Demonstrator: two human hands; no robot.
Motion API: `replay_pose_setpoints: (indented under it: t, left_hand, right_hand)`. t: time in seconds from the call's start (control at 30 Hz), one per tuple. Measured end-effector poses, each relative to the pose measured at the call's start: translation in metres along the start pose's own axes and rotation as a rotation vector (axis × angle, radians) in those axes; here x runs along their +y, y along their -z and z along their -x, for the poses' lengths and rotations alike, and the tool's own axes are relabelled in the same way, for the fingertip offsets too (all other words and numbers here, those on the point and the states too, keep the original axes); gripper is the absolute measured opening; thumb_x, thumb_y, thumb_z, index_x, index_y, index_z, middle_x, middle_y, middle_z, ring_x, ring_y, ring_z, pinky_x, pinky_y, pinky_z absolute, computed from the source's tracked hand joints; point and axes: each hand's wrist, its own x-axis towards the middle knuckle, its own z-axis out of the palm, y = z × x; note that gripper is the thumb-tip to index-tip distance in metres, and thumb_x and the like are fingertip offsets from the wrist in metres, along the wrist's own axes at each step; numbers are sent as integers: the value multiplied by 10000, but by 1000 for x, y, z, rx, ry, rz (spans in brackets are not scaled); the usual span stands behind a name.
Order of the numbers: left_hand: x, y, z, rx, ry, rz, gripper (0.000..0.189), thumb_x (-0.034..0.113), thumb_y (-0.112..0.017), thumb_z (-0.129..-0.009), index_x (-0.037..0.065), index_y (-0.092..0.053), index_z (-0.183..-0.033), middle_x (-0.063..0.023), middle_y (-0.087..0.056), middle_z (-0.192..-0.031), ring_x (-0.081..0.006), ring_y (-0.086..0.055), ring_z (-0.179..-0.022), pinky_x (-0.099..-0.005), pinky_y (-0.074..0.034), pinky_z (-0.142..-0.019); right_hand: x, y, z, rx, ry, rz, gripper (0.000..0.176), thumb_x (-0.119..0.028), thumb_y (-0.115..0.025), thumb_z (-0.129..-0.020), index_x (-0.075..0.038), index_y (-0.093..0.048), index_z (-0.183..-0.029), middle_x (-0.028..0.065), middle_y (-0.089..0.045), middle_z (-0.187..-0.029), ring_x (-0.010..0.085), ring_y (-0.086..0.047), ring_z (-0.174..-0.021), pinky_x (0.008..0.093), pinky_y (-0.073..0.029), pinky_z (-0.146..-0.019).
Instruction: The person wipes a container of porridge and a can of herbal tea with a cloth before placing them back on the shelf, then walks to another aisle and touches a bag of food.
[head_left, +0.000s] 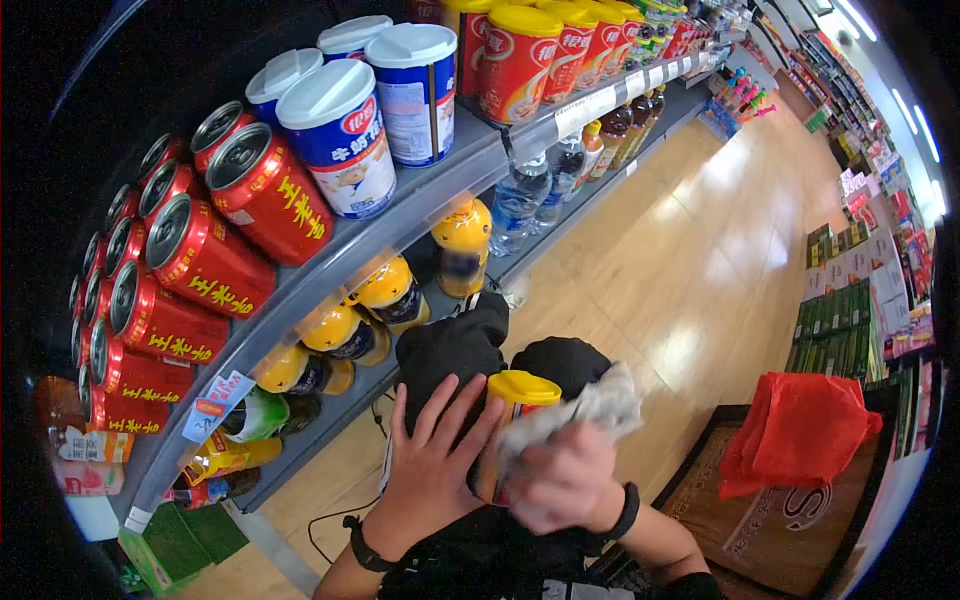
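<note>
A red canister with a yellow lid (pixel 523 388) stands at my lap, between my two hands. My left hand (pixel 428 485) holds it by its left side, fingers spread and stretched along it and over my dark-clothed knee. My right hand (pixel 568 482), blurred by motion, is closed on a whitish-grey cloth (pixel 590 405), which lies against the canister's right side and hides much of it. The cloth's loose end sticks out to the upper right.
On the left shelf (pixel 340 265) stand red drink cans (pixel 270 195), blue-and-white canisters (pixel 340 140) and red canisters with yellow lids (pixel 518 65). Yellow-capped bottles (pixel 385 285) and water bottles (pixel 520 205) fill the lower shelf. A red bag (pixel 795 430) is at the right.
</note>
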Motion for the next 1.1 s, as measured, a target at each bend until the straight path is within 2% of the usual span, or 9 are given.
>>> replay_pose_setpoints:
  t: [0.07,0.13,0.27,0.4,0.43,0.8,0.93,1.0,1.1]
  left_hand:
    - [-8,-3,4,-29,-69,-137,1037,381,-850,-598,150,-371,-1488,-142,-365,-1544,-373,-296,-1441,-689,-119,-1137]
    - [-6,-1,5,-29,-56,-128,1027,350,-848,-608,176,-373,-1502,-124,-366,-1547,-347,-301,-1443,-678,-123,-1139]
    - [-3,-1,3,0,-28,-47,1022,349,-845,-618,204,-378,-1515,-103,-372,-1548,-319,-301,-1449,-664,-127,-1143]
    - [5,0,-1,11,-8,-10,1033,387,-851,-607,201,-385,-1510,-102,-380,-1542,-317,-298,-1450,-663,-127,-1145]
    - [6,-2,-1,20,0,-6,1036,404,-852,-605,202,-388,-1510,-101,-383,-1540,-316,-299,-1449,-663,-126,-1145]
    - [1,1,2,15,17,-32,1075,347,-891,-570,230,-384,-1510,-90,-385,-1534,-323,-302,-1442,-656,-150,-1143]
    - [1,-2,0,-6,-28,-60,1086,336,-898,-560,229,-383,-1511,-89,-387,-1532,-325,-299,-1442,-658,-164,-1136]
    - [2,-3,-1,-8,-46,-53,1093,335,-901,-556,229,-381,-1511,-89,-391,-1530,-326,-297,-1443,-659,-167,-1134]
    - [3,-5,0,21,-37,-37,1094,354,-897,-563,227,-374,-1514,-90,-398,-1526,-327,-297,-1442,-661,-164,-1134]
  right_hand:
    - [-20,4,7,-184,129,-39,123,-263,-690,-674,-200,-669,-777,-26,-612,-878,153,-513,-692,297,-400,-573]
    - [-27,7,3,-213,223,-75,73,-231,-627,-727,-201,-690,-748,-43,-620,-830,119,-515,-642,255,-365,-552]
    - [-4,8,12,-193,175,-243,133,-235,-707,-654,-192,-672,-775,-19,-607,-857,165,-515,-686,303,-406,-574]
    - [20,2,-11,154,-214,-116,226,-196,-737,-556,-125,-671,-759,51,-584,-801,252,-524,-679,365,-415,-578]
    - [20,2,-15,171,-304,-83,251,-192,-736,-539,-103,-672,-765,73,-584,-816,284,-525,-686,375,-409,-568]
    - [-34,4,46,-91,-66,-56,242,-252,-747,-508,-176,-677,-727,19,-555,-773,213,-517,-639,337,-381,-545]
    - [-22,8,27,-29,-201,-54,226,-163,-732,-533,-138,-667,-748,48,-551,-794,236,-532,-657,349,-406,-567]
    - [-16,3,10,146,-469,44,189,-135,-721,-579,-104,-634,-743,86,-566,-800,284,-544,-689,387,-430,-593]
    - [0,-2,-16,275,-606,-1,197,-85,-692,-589,-51,-643,-777,121,-574,-808,310,-543,-724,393,-434,-624]
